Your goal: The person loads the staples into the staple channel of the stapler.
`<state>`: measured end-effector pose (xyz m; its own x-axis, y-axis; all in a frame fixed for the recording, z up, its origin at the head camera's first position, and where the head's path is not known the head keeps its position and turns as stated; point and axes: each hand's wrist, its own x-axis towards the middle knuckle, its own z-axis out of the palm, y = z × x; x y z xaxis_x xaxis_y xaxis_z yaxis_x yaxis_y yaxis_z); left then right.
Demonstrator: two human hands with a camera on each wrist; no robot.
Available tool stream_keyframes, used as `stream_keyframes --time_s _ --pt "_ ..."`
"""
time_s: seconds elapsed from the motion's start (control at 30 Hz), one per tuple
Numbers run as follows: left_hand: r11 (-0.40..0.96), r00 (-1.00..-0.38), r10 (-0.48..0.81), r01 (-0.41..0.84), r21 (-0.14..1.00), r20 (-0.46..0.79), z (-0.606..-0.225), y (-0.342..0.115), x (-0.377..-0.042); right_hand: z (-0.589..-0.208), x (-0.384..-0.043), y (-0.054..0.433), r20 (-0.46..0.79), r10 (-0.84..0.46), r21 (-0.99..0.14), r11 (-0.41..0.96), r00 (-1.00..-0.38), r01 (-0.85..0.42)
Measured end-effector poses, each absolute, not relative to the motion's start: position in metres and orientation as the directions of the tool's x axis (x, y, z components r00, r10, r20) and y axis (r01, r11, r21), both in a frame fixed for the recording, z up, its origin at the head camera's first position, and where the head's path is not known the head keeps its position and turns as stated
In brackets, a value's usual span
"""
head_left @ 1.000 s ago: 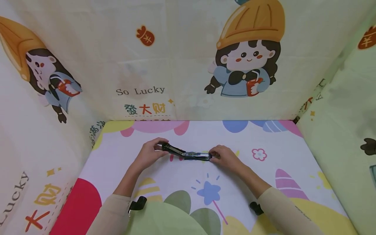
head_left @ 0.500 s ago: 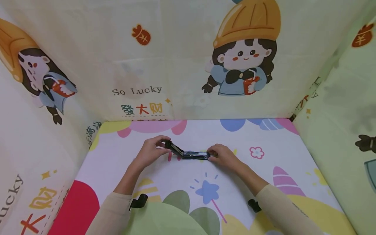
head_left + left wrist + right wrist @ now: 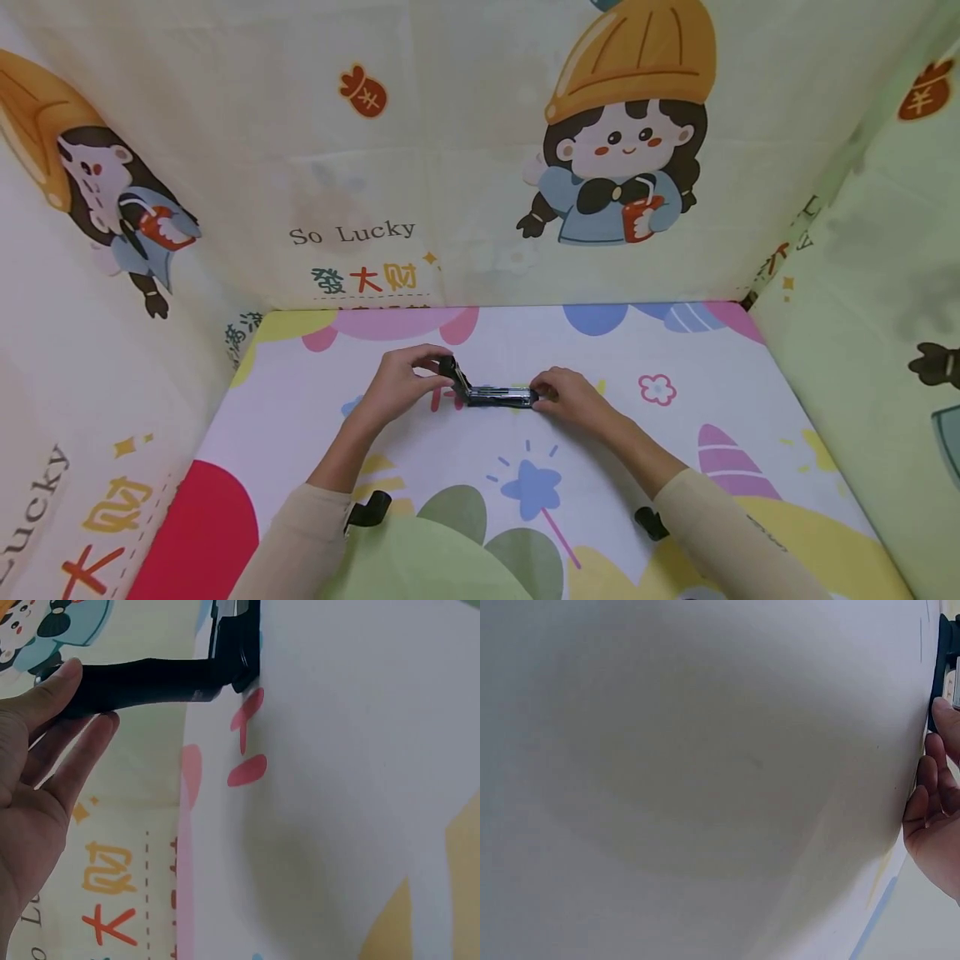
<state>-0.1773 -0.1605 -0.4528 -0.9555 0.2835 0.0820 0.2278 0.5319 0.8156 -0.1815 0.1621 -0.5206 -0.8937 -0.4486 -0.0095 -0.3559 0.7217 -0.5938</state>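
A black stapler (image 3: pixel 501 397) with a metal channel lies unfolded across the far middle of the table. My left hand (image 3: pixel 405 379) pinches the end of its raised arm, which tilts steeply up from the hinge. In the left wrist view, that dark arm (image 3: pixel 150 681) sits between thumb and fingers of the left hand (image 3: pixel 34 772), with the hinge bend at its other end. At the right end of the flat part, my right hand (image 3: pixel 573 396) pinches the tip with thumb and fingers. The right wrist view shows only a piece of the stapler (image 3: pixel 939 667) beside the right thumb.
The table (image 3: pixel 600 467) wears a white cloth with coloured cartoon prints. Printed fabric walls (image 3: pixel 465 183) rise behind it and on both sides. A black strap piece (image 3: pixel 370 508) sticks out at the left cuff, another black piece (image 3: pixel 651 523) at the right cuff.
My left hand has moved right and slightly up, folding the stapler's raised arm steeper about the hinge. The right hand stays at the other end.
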Motion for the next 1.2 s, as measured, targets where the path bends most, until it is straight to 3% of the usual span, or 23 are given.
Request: stream_keyframes --time_s 0.5,1.2 --pt "0.428 -0.946 0.307 0.233 0.873 0.102 -0.456 -0.133 -0.178 -0.523 -0.181 0.162 -0.018 -0.442 -0.596 0.725 -0.897 -0.345" --pt "0.459 -0.928 0.353 0.283 0.842 0.120 -0.456 -0.110 -0.184 -0.522 -0.183 0.163 -0.018 -0.438 -0.611 0.716 -0.899 -0.338"
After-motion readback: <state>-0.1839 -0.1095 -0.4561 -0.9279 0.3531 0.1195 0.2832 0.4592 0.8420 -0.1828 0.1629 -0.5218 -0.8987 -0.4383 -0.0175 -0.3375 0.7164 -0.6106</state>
